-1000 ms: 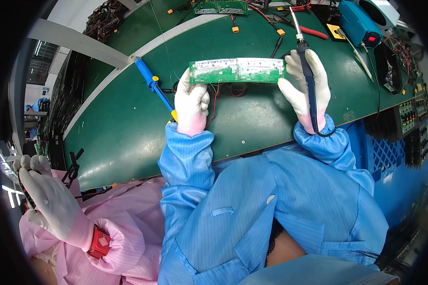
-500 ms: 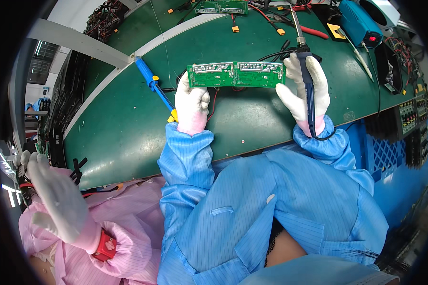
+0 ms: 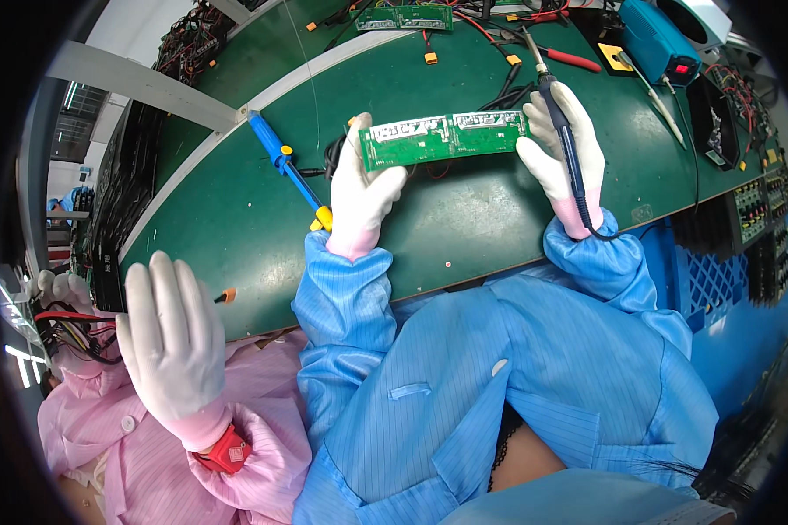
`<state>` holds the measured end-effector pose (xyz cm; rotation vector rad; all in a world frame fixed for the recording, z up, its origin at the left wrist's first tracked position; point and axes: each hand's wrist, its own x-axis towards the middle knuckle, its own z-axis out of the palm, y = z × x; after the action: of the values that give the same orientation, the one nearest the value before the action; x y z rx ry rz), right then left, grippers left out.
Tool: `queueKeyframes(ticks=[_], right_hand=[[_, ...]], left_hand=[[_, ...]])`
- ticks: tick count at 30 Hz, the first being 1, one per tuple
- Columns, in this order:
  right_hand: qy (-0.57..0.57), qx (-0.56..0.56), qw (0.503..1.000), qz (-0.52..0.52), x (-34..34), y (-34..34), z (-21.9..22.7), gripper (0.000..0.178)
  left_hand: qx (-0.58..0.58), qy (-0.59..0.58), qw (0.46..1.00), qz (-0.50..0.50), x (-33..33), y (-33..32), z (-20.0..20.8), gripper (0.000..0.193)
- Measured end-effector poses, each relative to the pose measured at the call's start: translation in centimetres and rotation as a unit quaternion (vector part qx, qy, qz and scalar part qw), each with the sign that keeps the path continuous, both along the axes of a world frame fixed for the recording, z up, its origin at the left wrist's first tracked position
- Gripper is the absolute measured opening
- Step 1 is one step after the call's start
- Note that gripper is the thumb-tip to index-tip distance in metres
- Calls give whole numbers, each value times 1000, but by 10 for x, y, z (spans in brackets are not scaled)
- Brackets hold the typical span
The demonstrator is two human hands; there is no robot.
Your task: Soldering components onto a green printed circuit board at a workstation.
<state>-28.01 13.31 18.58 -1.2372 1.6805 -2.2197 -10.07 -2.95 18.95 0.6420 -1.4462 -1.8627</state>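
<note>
"Quick q: what'd you have hold of?"
"My L hand was closed on the L end of the green circuit board, up off the bench. My R hand was wrapped round the soldering iron, thumb by the board's R end; couldn't tell how hard it pressed."
"Best way to handle that?"
"IMO: edges only, thumbs off the silvery strips, board steady. Treat the tip as hot; it pointed up & away, which was right."
"Materials etc.?"
"Board: thin, rectangular, stiff-looking, strips shiny & lumpy. Gloves: matte white, pink cuffs. Iron: smooth dark handle, slim metal shaft. Further out: smooth green benchtop, blue tubular tool w/ yellow bits on my L, boxy teal unit far R."
</note>
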Motion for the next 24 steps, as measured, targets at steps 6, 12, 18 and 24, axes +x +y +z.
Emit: queueKeyframes(ticks=[6,12,18,24], right_hand=[[-36,-19,999,-24,11,12,6,45],[-90,-26,995,23,37,40,-8,30],[-97,-3,995,22,49,37,-12,27],[-128,17,991,19,52,36,-12,28]], left_hand=[[-44,-13,998,-37,1,7,6,71],[-32,-23,999,-26,1,7,6,75],[-55,-42,998,-9,0,7,5,76],[-55,-36,998,-7,3,7,5,75]])
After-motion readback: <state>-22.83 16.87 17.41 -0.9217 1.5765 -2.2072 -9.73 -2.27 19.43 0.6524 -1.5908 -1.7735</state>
